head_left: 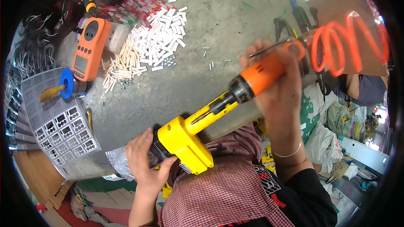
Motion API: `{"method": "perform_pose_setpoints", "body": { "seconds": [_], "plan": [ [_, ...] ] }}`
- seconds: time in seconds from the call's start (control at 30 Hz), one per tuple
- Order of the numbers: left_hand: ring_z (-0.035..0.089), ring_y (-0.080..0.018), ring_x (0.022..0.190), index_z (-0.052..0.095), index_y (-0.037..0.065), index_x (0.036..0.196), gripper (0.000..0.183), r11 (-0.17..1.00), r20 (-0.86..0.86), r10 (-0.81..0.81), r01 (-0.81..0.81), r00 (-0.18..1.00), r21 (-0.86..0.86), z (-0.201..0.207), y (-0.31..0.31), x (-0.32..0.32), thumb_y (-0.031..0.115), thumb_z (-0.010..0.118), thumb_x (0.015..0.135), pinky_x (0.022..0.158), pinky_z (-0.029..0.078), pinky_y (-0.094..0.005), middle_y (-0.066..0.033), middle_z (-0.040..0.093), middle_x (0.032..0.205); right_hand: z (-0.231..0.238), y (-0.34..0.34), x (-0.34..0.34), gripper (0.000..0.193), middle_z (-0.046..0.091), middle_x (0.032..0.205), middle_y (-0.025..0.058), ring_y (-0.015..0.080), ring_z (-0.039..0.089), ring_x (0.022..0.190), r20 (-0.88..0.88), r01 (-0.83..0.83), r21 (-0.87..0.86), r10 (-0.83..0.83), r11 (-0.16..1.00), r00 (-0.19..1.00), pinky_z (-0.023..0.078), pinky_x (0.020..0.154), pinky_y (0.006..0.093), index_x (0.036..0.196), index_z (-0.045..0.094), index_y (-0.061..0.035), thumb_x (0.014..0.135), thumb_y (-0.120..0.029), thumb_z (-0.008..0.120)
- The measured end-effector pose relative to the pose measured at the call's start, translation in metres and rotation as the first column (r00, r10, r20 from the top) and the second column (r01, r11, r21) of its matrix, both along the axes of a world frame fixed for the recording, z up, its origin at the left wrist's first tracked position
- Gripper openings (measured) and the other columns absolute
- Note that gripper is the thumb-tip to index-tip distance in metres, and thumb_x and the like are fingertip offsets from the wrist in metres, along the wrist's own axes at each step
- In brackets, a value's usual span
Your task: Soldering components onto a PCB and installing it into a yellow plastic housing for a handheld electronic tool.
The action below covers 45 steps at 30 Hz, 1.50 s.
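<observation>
My left hand [145, 155] is closed round the black end of a yellow plastic tool housing [185, 143], which has a long yellow handle slanting up to the right. An orange air screwdriver [263, 75] with a dark chuck lies in my right hand [282, 94], fingers wrapped round its body. Its bit [201, 117] points down-left and overlaps the yellow handle in view; whether it touches a screw cannot be made out. From the driver's rear runs a coiled orange hose [336, 46]. Several loose screws [211, 65] lie on the grey bench [219, 25].
White sleeves [162, 33] and beige pins [124, 65] are heaped at the back left. Beside them are an orange meter [92, 48], a blue spool [67, 83] and a printed sheet [69, 132]. Bubble wrap [120, 162] rests at the near edge. Another person's arm [353, 85] shows at right.
</observation>
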State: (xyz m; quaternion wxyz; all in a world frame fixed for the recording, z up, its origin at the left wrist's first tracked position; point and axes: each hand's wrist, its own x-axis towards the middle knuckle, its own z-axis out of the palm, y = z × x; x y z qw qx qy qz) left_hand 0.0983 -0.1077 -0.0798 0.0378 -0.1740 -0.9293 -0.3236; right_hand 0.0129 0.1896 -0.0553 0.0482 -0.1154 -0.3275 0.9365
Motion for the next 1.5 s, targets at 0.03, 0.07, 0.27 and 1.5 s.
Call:
{"method": "perform_pose_setpoints", "body": {
  "seconds": [0.03, 0.07, 0.27, 1.5],
  "plan": [
    [0.059, -0.0375, 0.107, 0.055, -0.002, 0.123, 0.069, 1.0, 0.007, -0.005, 0.005, 1.0, 0.007, 0.0, 0.0, 0.0, 0.038, 0.081, 0.074, 0.095, 0.043, -0.048, -0.0201, 0.062, 0.122, 0.005, -0.014, 0.004, 0.033, 0.061, 0.112, 0.0112, 0.0246, 0.059, 0.109, 0.143, 0.073, -0.009, -0.071, 0.997, 0.987, 0.046, 0.1, 0.0422, 0.114, 0.055, -0.0029, 0.092, -0.027, 0.06],
    [0.059, -0.0375, 0.107, 0.055, -0.002, 0.123, 0.068, 1.0, 0.013, -0.003, 0.003, 1.0, 0.0, 0.0, 0.0, 0.0, 0.038, 0.081, 0.074, 0.095, 0.042, -0.0484, -0.0203, 0.062, 0.123, 0.007, -0.021, 0.007, 0.034, 0.06, 0.114, 0.0113, 0.0249, 0.057, 0.113, 0.281, 0.147, -0.006, -0.139, 0.989, 0.949, 0.044, 0.104, 0.0436, 0.115, 0.052, -0.0035, 0.09, -0.025, 0.061],
    [0.058, -0.0374, 0.109, 0.056, -0.004, 0.122, 0.068, 1.0, 0.014, -0.014, 0.014, 1.0, 0.024, 0.0, 0.0, -0.002, 0.038, 0.08, 0.074, 0.095, 0.041, -0.0485, -0.0206, 0.061, 0.124, 0.009, -0.027, 0.01, 0.038, 0.057, 0.121, 0.0111, 0.0248, 0.053, 0.121, 0.285, 0.159, 0.12, -0.188, 0.98, 0.94, 0.041, 0.109, 0.0455, 0.119, 0.049, -0.0037, 0.09, -0.025, 0.061],
    [0.061, -0.038, 0.102, 0.058, -0.006, 0.116, 0.062, 0.998, -0.004, -0.034, 0.035, 0.999, 0.051, -0.002, -0.002, -0.004, 0.033, 0.08, 0.075, 0.09, 0.045, -0.0478, -0.0242, 0.064, 0.118, 0.024, -0.043, -0.004, 0.033, 0.06, 0.117, 0.0192, 0.0299, 0.06, 0.112, 0.468, 0.101, 0.15, -0.161, 0.984, 0.869, 0.047, 0.103, 0.0414, 0.111, 0.046, -0.0025, 0.09, -0.023, 0.061]
  ]
}}
